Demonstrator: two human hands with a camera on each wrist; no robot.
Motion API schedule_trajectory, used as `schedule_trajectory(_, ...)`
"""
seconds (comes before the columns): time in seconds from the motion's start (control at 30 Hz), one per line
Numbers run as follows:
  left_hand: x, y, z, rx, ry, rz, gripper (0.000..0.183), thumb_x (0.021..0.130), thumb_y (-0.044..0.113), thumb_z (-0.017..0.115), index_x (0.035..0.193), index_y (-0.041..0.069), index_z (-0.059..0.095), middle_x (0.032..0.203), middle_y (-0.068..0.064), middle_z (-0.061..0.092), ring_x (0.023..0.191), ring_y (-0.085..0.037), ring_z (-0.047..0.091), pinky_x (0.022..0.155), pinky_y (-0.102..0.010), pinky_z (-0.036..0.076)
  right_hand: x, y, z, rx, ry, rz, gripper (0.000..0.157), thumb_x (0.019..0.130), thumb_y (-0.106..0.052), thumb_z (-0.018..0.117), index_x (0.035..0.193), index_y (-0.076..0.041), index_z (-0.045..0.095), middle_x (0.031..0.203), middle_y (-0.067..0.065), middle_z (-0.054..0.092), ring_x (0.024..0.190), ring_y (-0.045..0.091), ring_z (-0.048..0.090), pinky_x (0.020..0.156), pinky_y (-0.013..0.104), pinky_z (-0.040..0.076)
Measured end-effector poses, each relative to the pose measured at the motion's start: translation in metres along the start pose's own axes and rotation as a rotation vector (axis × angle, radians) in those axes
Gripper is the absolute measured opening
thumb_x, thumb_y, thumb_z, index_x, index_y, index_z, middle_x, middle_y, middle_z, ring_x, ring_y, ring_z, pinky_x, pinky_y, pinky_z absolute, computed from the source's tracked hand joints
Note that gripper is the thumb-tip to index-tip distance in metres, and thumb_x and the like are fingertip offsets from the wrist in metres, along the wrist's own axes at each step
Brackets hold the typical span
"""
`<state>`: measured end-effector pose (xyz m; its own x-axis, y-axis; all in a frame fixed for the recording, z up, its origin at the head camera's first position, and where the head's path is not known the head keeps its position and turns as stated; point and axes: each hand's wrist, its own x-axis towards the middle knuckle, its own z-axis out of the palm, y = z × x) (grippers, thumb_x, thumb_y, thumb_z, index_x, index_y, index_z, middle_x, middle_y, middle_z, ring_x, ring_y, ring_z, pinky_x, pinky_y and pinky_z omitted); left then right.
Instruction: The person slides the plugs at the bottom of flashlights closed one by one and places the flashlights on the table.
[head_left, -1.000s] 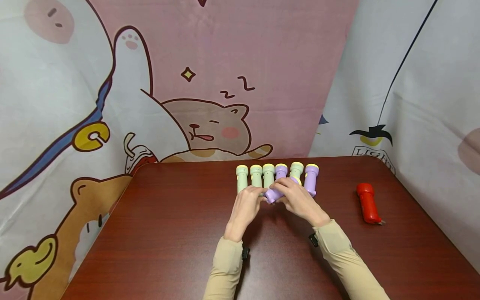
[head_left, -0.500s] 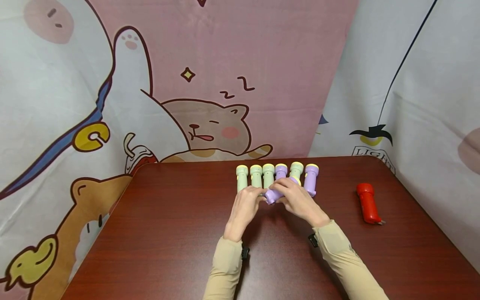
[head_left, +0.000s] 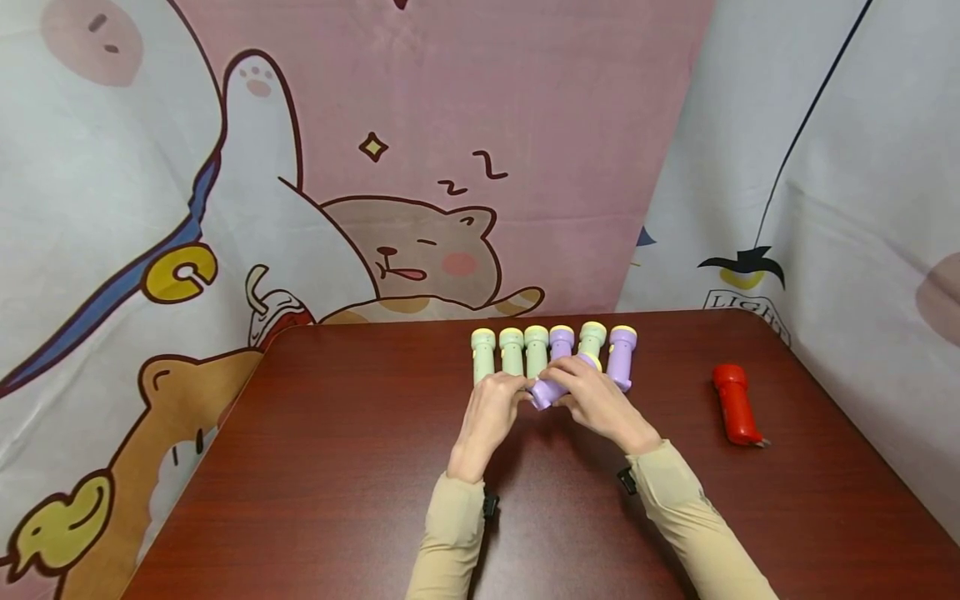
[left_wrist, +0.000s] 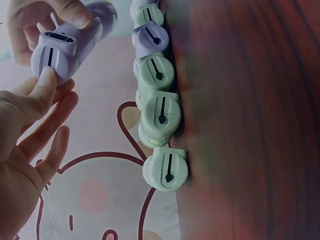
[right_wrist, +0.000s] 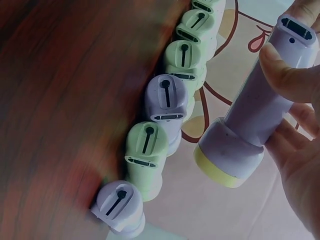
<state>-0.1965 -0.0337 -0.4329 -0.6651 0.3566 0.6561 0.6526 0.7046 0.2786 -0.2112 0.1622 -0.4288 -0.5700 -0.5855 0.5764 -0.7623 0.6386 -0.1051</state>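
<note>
A purple flashlight [head_left: 550, 393] with a yellow lens ring is held tilted between both hands, in front of a row of flashlights. My right hand [head_left: 600, 400] grips its body, thumb on one side and fingers behind, as the right wrist view shows. At the tail end, my left hand [head_left: 491, 412] pinches it; in the left wrist view the left thumb presses on the slotted tail cap [left_wrist: 50, 59] and the other fingers spread below. Behind the hands the row has pale green flashlights [head_left: 483, 354] and purple flashlights [head_left: 621, 358], their lower ends partly hidden.
A red flashlight [head_left: 737, 407] lies apart on the right of the brown table [head_left: 337, 483], metal prongs sticking out of its tail. A cartoon-printed cloth [head_left: 570, 167] hangs behind the table and along its sides.
Both hands stay in nearly the same place around the purple flashlight. A small dark bit seen at its tail a second ago no longer shows.
</note>
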Motion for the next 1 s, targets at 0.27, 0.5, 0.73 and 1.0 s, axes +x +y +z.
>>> schedule_trajectory(0.27,-0.001,0.0,0.004,-0.032,0.003,0.003,0.015,0.081,0.019,0.071,0.093,0.011,0.075,0.086,-0.001,0.075,0.078,-0.013,0.069,0.069,-0.025,0.054,-0.002,0.006,-0.002,0.003,0.013,-0.017,0.042,0.066,0.001,0.08,0.103,-0.013,0.066,0.105,0.003,0.064,0.094,0.022,0.06,0.082,0.037,0.05)
schedule_trajectory(0.5,-0.001,0.0,0.005,-0.038,-0.012,-0.016,0.026,0.084,0.028,0.068,0.103,0.011,0.073,0.094,-0.002,0.075,0.086,-0.014,0.068,0.078,-0.029,0.054,-0.006,0.013,-0.009,-0.019,-0.009,0.011,0.045,0.068,0.002,0.078,0.108,-0.013,0.065,0.109,0.005,0.063,0.099,0.023,0.06,0.085,0.038,0.051)
schedule_trajectory(0.73,-0.001,-0.004,0.001,-0.037,0.033,-0.07,0.025,0.088,0.026,0.067,0.107,0.01,0.072,0.101,-0.002,0.074,0.094,-0.017,0.068,0.081,-0.031,0.054,-0.017,0.032,-0.021,-0.086,-0.005,0.08,0.043,0.069,0.002,0.078,0.108,-0.014,0.066,0.111,0.006,0.062,0.101,0.024,0.061,0.074,0.041,0.054)
schedule_trajectory(1.0,-0.001,-0.006,-0.001,-0.055,0.031,-0.083,0.024,0.089,0.025,0.065,0.106,0.009,0.071,0.101,-0.004,0.073,0.095,-0.019,0.067,0.084,-0.033,0.054,-0.034,0.067,-0.038,-0.151,-0.039,0.071,0.046,0.067,0.007,0.075,0.108,-0.011,0.064,0.113,0.01,0.061,0.109,0.029,0.056,0.076,0.047,0.054)
